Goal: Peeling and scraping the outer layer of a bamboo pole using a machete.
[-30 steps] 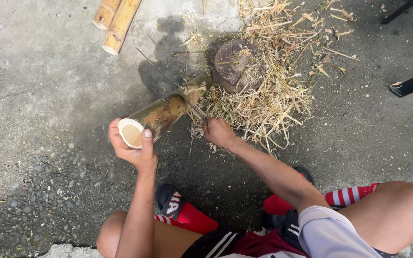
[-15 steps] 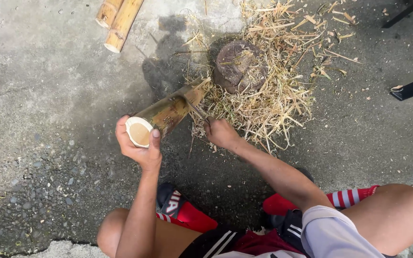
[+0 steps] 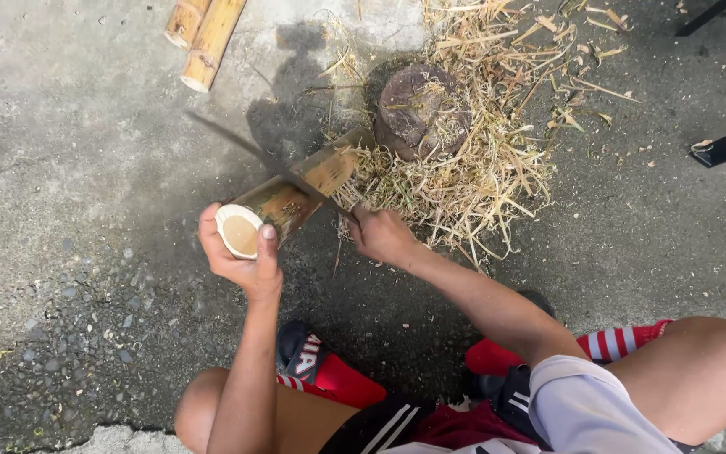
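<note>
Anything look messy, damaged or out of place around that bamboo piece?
Shavings are strewn round the stump. The bamboo piece leans tilted on it, left hand at its cut end, right hand holding a blade against its stripped side.

rough concrete floor [image 3: 69,219], smooth bamboo tube [image 3: 291,197], dry straw [image 3: 481,168].

I have only one view, from the head camera, looking steeply down past my knees at the concrete ground [image 3: 77,168]. It sits close above the work: both forearms run up from the bottom edge toward mid-frame.
</note>
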